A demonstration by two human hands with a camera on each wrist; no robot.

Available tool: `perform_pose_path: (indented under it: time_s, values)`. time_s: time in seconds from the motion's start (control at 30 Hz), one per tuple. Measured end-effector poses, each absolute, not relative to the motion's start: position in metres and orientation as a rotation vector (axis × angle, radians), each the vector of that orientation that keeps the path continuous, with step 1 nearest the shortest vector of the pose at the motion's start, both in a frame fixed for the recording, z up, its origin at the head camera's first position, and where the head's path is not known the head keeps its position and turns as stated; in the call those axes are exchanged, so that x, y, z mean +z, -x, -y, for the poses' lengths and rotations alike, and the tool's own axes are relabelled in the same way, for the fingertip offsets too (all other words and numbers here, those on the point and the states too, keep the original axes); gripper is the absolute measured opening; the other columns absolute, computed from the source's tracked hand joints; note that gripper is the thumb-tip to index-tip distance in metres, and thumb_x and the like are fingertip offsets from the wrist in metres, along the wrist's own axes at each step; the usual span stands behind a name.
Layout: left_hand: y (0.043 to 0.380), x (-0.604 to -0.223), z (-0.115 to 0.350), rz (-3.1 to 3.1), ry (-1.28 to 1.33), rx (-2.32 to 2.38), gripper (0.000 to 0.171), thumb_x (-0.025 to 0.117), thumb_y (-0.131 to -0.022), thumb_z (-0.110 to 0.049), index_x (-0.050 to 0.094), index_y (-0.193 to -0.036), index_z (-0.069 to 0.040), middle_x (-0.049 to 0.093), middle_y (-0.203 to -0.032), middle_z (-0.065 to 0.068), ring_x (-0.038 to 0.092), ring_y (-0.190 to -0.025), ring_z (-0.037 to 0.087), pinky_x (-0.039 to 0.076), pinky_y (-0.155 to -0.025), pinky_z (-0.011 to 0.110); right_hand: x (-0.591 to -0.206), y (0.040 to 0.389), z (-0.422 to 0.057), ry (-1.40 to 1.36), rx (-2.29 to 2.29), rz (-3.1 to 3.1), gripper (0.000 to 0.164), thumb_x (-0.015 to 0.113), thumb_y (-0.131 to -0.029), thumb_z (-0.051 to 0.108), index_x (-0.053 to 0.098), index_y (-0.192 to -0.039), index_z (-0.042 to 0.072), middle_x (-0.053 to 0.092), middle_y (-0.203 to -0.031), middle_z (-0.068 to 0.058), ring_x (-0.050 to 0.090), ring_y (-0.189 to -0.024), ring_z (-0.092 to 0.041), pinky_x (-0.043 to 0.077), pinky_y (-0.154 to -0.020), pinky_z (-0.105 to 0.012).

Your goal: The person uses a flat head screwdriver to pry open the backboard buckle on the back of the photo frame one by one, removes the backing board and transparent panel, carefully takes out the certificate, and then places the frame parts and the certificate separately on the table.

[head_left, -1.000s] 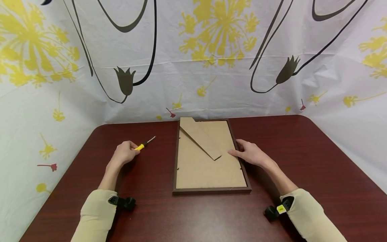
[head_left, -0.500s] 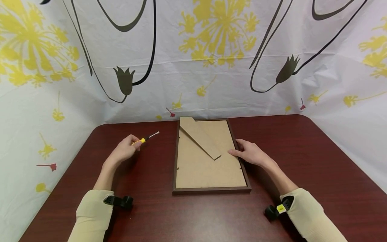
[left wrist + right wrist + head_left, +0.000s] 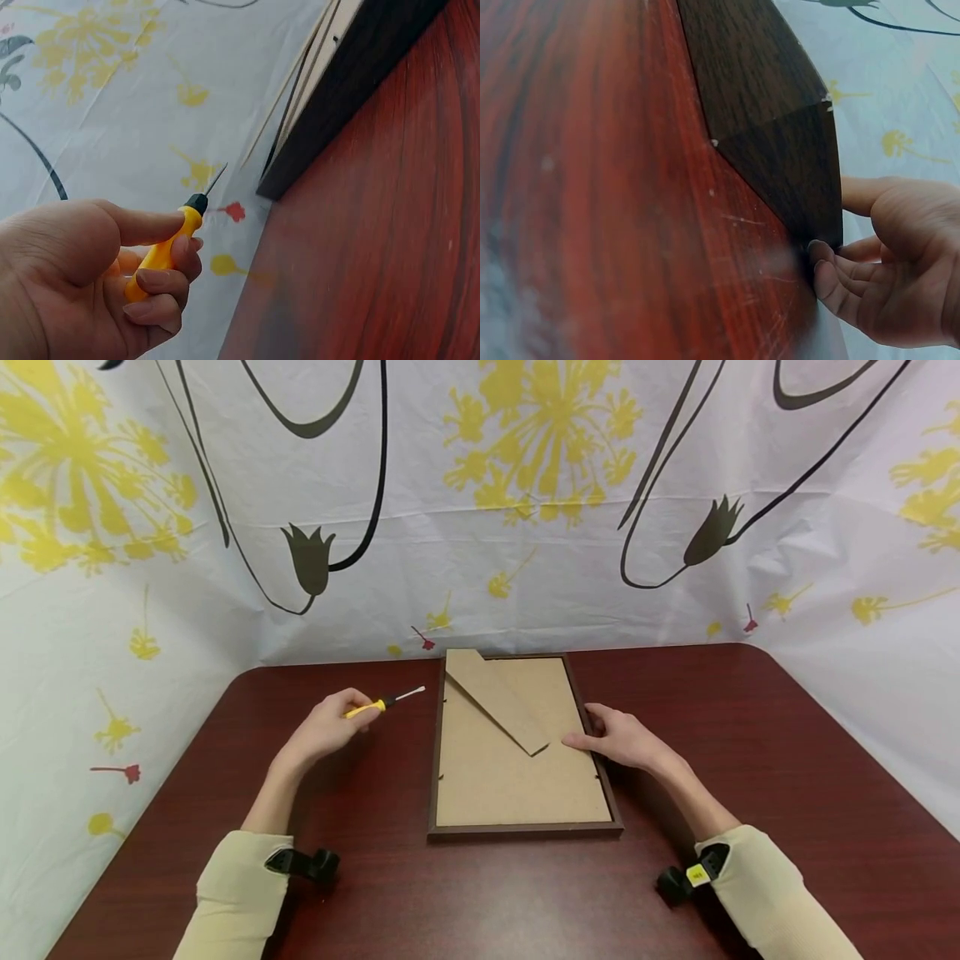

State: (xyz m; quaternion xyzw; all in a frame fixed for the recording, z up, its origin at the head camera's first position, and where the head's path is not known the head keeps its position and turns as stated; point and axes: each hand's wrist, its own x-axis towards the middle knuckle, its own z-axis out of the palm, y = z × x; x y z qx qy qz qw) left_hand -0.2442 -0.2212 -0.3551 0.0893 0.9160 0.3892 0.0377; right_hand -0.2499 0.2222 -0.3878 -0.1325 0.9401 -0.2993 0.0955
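Note:
My left hand grips the yellow handle of a flat-blade screwdriver, its thumb along the handle near the black collar. In the head view the blade points right, its tip just short of the frame's left edge. A dark brown picture frame lies face down, with its tan backing board showing. Slanting across the board is a cardboard easel stand. Small dark tabs show along the frame's inner sides. At the right edge, my right hand holds the frame, thumb over the board and fingertips at the outer side.
The frame lies on a dark red wood-grain table, its top end near the back edge. A white cloth with yellow flowers and dark stems hangs behind and at both sides. A black wrist camera sits below each hand.
My left hand has lifted the screwdriver and carried it right, toward the frame, with its blade swinging more level. The right hand and the frame have stayed in place.

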Motion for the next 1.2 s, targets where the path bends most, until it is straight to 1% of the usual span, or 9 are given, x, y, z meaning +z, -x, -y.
perform_pose_path:
  time_s: [0.07, 0.17, 0.27, 0.37, 0.63, 0.7, 0.87, 1.1, 1.2]
  values:
    - [0.244, -0.354, 0.216, -2.798, -0.303, 1.202, 0.025, 0.06, -0.103, -0.022, 0.06, -0.112, 0.001, 0.063, -0.089, 0.014, 0.058, -0.084, 0.031, 0.043, -0.072, 0.037, -0.389, 0.251, -0.223, 0.384, -0.908, -2.778, 0.09, 0.069, -0.094, 0.047, 0.031, -0.15, -0.011, 0.056, -0.112, -0.018, 0.051, -0.093, -0.027, 0.043, -0.078, -0.041]
    - [0.242, -0.353, 0.207, -2.782, -0.351, 1.208, 0.024, 0.061, -0.103, -0.022, 0.061, -0.11, 0.0, 0.062, -0.086, 0.012, 0.056, -0.079, 0.027, 0.041, -0.069, 0.036, -0.39, 0.252, -0.223, 0.375, -0.944, -2.766, 0.09, 0.071, -0.094, 0.046, 0.03, -0.151, -0.011, 0.056, -0.11, -0.016, 0.051, -0.088, -0.025, 0.042, -0.075, -0.039]
    - [0.24, -0.353, 0.198, -2.763, -0.388, 1.207, 0.022, 0.062, -0.102, -0.022, 0.062, -0.109, -0.001, 0.061, -0.082, 0.01, 0.052, -0.075, 0.023, 0.04, -0.067, 0.036, -0.39, 0.253, -0.222, 0.364, -0.958, -2.757, 0.091, 0.072, -0.093, 0.045, 0.03, -0.151, -0.01, 0.056, -0.105, -0.015, 0.05, -0.083, -0.023, 0.041, -0.073, -0.038]
    - [0.238, -0.353, 0.189, -2.741, -0.434, 1.201, 0.021, 0.062, -0.102, -0.023, 0.063, -0.107, -0.003, 0.061, -0.079, 0.009, 0.05, -0.07, 0.021, 0.039, -0.066, 0.035, -0.389, 0.253, -0.222, 0.354, -0.943, -2.755, 0.091, 0.072, -0.093, 0.046, 0.03, -0.152, -0.009, 0.057, -0.101, -0.013, 0.05, -0.078, -0.021, 0.041, -0.07, -0.037]
    - [0.232, -0.353, 0.164, -2.711, -0.581, 1.162, 0.015, 0.064, -0.1, -0.023, 0.066, -0.1, -0.008, 0.062, -0.075, 0.005, 0.053, -0.067, 0.019, 0.042, -0.064, 0.034, -0.389, 0.256, -0.223, 0.296, -0.94, -2.722, 0.092, 0.073, -0.092, 0.045, 0.028, -0.153, -0.007, 0.055, -0.095, -0.01, 0.051, -0.066, -0.019, 0.043, -0.061, -0.035]
    - [0.23, -0.354, 0.159, -2.693, -0.602, 1.16, 0.014, 0.064, -0.1, -0.023, 0.067, -0.099, -0.009, 0.062, -0.074, 0.004, 0.052, -0.065, 0.018, 0.042, -0.063, 0.033, -0.389, 0.256, -0.223, 0.29, -0.949, -2.713, 0.092, 0.074, -0.092, 0.044, 0.028, -0.153, -0.007, 0.054, -0.095, -0.01, 0.051, -0.064, -0.019, 0.044, -0.06, -0.035]
    - [0.227, -0.357, 0.147, -2.601, -0.662, 1.163, 0.014, 0.065, -0.1, -0.022, 0.067, -0.102, -0.008, 0.061, -0.073, 0.001, 0.049, -0.063, 0.017, 0.041, -0.062, 0.032, -0.389, 0.257, -0.224, 0.29, -0.966, -2.699, 0.092, 0.074, -0.092, 0.043, 0.027, -0.154, -0.007, 0.054, -0.093, -0.01, 0.052, -0.063, -0.019, 0.044, -0.058, -0.035]
    - [0.226, -0.361, 0.131, -2.539, -0.752, 1.131, 0.018, 0.064, -0.101, -0.022, 0.068, -0.101, -0.005, 0.065, -0.068, 0.003, 0.054, -0.063, 0.017, 0.042, -0.064, 0.029, -0.388, 0.255, -0.222, 0.298, -0.989, -2.686, 0.091, 0.074, -0.092, 0.041, 0.027, -0.153, -0.008, 0.055, -0.094, -0.011, 0.053, -0.063, -0.019, 0.045, -0.057, -0.034]
    - [0.224, -0.361, 0.123, -2.522, -0.769, 1.111, 0.019, 0.063, -0.101, -0.024, 0.069, -0.101, -0.006, 0.065, -0.067, 0.002, 0.052, -0.06, 0.014, 0.041, -0.06, 0.027, -0.388, 0.255, -0.222, 0.304, -0.994, -2.686, 0.092, 0.075, -0.092, 0.041, 0.027, -0.153, -0.009, 0.055, -0.091, -0.01, 0.054, -0.06, -0.02, 0.047, -0.057, -0.034]
